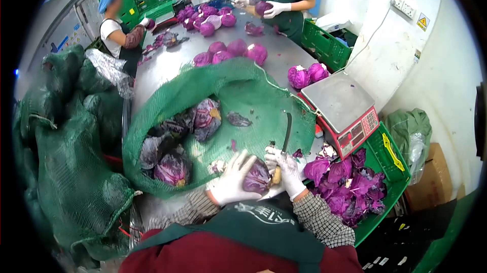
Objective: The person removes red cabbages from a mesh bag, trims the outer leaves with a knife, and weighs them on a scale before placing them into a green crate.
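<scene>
A red cabbage (257,177) is on the table's near side, with my gloved left hand (234,178) against its left side, fingers closed on it. To its right, my gloved right hand (285,170) is wrapped round the handle of a knife (288,133), whose dark curved blade points away from me. Beneath the hands spreads an open green mesh bag (264,101). Inside it at the left lie several untrimmed cabbages (173,167), and a loose dark leaf (238,119) rests on the mesh.
A red scale (339,105) stands at the right, beside a green crate (401,171) of purple leaves (349,181). Trimmed cabbages (256,53) lie farther back. Full mesh sacks (81,181) are piled at left. Two co-workers (119,34) stand at the table's far sides.
</scene>
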`<act>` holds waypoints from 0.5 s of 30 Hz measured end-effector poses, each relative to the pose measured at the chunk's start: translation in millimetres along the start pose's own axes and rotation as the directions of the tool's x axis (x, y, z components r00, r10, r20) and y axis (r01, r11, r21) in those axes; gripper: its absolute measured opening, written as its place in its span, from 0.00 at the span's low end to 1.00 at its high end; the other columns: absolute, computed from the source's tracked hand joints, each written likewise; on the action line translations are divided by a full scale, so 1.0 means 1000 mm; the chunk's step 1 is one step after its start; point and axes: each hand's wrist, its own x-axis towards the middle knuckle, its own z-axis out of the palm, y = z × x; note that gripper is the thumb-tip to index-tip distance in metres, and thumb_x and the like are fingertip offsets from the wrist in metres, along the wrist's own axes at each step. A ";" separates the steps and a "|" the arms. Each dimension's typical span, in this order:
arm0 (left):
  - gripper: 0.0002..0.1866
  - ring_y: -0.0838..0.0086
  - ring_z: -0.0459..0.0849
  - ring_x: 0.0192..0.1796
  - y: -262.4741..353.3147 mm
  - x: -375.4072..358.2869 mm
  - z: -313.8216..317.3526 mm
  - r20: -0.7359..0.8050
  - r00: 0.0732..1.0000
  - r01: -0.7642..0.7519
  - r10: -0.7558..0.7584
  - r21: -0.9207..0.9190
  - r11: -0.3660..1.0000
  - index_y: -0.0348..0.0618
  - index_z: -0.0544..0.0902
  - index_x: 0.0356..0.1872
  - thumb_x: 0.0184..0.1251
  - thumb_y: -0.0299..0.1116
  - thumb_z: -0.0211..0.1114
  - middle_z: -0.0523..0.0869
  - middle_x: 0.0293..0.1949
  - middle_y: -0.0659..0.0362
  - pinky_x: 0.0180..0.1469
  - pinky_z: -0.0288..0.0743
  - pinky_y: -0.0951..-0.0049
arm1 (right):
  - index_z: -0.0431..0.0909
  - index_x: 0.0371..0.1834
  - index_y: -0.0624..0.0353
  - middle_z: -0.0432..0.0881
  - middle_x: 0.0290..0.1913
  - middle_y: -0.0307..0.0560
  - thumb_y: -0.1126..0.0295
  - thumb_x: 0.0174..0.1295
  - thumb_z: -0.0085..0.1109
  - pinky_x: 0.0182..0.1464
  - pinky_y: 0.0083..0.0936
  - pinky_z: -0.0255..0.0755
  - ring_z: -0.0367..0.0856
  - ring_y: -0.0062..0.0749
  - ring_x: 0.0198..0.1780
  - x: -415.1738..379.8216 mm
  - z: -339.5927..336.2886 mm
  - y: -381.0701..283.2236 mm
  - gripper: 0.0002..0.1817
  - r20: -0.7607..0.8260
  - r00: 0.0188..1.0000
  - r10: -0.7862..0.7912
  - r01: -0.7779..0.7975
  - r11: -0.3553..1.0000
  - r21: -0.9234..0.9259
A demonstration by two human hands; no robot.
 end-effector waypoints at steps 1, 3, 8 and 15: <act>0.61 0.41 0.51 0.74 0.000 0.007 0.000 0.002 1.000 0.003 -0.003 0.027 1.000 0.40 0.56 0.73 0.39 0.61 0.77 0.49 0.73 0.36 0.73 0.50 0.47 | 0.72 0.63 0.60 0.83 0.45 0.40 0.58 0.69 0.55 0.38 0.17 0.74 0.80 0.22 0.41 0.000 0.000 0.001 0.24 -0.031 0.999 -0.016 0.017 1.000 0.014; 0.62 0.41 0.55 0.73 -0.008 0.022 -0.008 0.075 0.994 0.086 -0.085 -0.017 0.996 0.38 0.57 0.73 0.39 0.63 0.76 0.53 0.72 0.35 0.73 0.54 0.51 | 0.75 0.60 0.60 0.84 0.41 0.39 0.59 0.67 0.58 0.35 0.15 0.75 0.81 0.20 0.36 -0.001 -0.003 0.000 0.22 -0.061 0.998 -0.007 0.014 0.993 0.121; 0.70 0.42 0.55 0.74 -0.038 0.046 -0.015 0.140 0.931 0.357 -0.338 -0.145 0.923 0.25 0.50 0.71 0.36 0.66 0.76 0.53 0.70 0.27 0.75 0.52 0.59 | 0.74 0.53 0.67 0.84 0.39 0.46 0.67 0.67 0.58 0.36 0.17 0.74 0.81 0.20 0.34 -0.040 0.001 -0.010 0.17 0.013 0.963 -0.271 0.224 0.769 -0.598; 0.69 0.47 0.69 0.67 -0.024 0.049 -0.023 0.151 0.909 0.406 -0.389 -0.105 0.908 0.25 0.53 0.71 0.36 0.69 0.74 0.67 0.64 0.33 0.69 0.64 0.61 | 0.76 0.50 0.63 0.83 0.40 0.62 0.59 0.63 0.54 0.50 0.41 0.75 0.82 0.57 0.46 -0.067 0.013 -0.014 0.19 -0.031 0.999 -0.008 -0.020 0.610 -0.792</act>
